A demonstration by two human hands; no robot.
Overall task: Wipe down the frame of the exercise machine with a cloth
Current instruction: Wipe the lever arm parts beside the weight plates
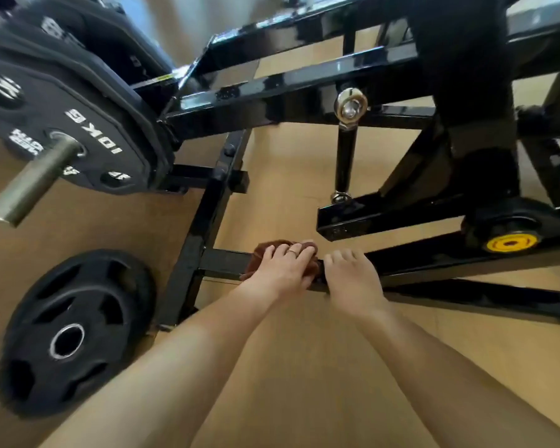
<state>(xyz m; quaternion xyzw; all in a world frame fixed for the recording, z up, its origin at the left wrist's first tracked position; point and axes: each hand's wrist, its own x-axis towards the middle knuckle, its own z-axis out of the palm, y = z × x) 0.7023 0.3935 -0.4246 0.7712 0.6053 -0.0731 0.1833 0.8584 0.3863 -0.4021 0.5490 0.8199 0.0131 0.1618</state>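
Two bare hands reach down to a low black bar of the exercise machine frame [434, 258], which runs left to right just above the wooden floor [288, 367]. The left hand [280, 273] lies on a brown cloth [265, 250] that is draped over the bar, touching it. Its fingers [299, 253] are spread fairly straight over the far edge of the cloth, pressing it down rather than bunching it; a ring shows on one of them. The cloth shows beyond the fingertips on the far side and at the left of the hand, and a dark fold of it shows between the two hands.

The right hand [353, 276] rests on the same bar just right of the cloth, its fingers bent loosely over the bar's top; whether they touch the cloth's edge cannot be told.

Left of the hands, an upright post meets the bar. A black weight plate [75, 331] leans near the left, and a plate marked 10KG [78, 137] sits on a metal sleeve at far left. A yellow hub cap [511, 242] shows at right.
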